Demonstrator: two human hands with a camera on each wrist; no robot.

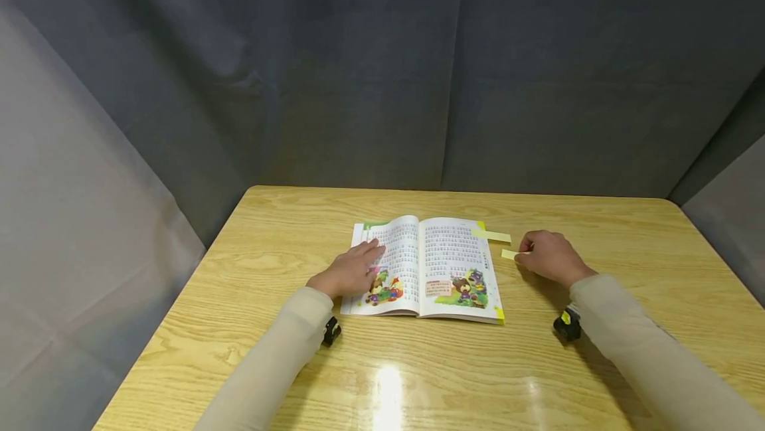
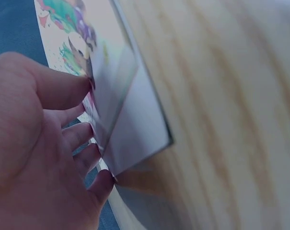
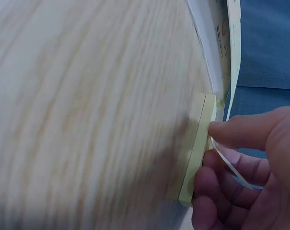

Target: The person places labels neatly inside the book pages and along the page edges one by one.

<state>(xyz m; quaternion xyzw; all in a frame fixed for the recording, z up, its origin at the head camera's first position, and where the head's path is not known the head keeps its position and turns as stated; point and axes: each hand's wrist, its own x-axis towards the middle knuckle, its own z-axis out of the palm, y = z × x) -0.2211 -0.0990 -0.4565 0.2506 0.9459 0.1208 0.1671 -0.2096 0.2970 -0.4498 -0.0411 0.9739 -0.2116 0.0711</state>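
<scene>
A picture book (image 1: 451,245) lies spread on the table, with printed text and cartoon animals on both pages. Flat on its left page rests my left hand (image 1: 354,268), fingers extended; the left wrist view shows the same hand (image 2: 49,124) along the page's outer edge. One pale yellow sticky note (image 1: 495,236) sticks out past the right page's upper edge. Right of the book, my right hand (image 1: 551,257) is at a narrow sticky note pad (image 3: 198,151). Thumb and fingers pinch its top strip (image 3: 229,165), which bends up from the pad.
The wooden table (image 1: 287,232) has a bright glare patch near its front. Dark curtain (image 1: 370,86) hangs behind it, and paler cloth (image 1: 78,238) hangs at the left. A black wrist camera (image 1: 568,326) sits below the right wrist.
</scene>
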